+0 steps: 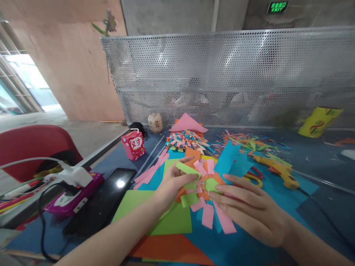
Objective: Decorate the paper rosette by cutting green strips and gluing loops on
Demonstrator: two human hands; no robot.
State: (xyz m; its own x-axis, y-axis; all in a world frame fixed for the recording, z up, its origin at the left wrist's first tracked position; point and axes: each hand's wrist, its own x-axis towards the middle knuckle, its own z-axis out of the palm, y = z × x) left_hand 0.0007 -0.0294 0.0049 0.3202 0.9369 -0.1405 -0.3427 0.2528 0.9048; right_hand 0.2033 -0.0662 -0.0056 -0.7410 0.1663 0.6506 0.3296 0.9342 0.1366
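My left hand (173,184) pinches a light green paper strip (188,169) between thumb and fingers. It is at the left edge of a paper flower (203,186), an orange ring with pink, green and blue strips sticking out around it. On the flower's right side lie the long fingers of my right hand (249,207), gripping its edge near a green patch in the middle; the thumb is hidden. Upright blue paper pieces (229,159) stand just beyond the right fingers. Underneath are sheets of blue, green (155,214) and orange paper (172,247).
A yellow glue gun (277,170) with a cord lies at right, near yellow-handled scissors (255,179). Behind are a fringed paper pile (188,140) and paper scraps (246,140). At left are a red drink box (133,145), a phone (116,188) and a purple power strip (74,199).
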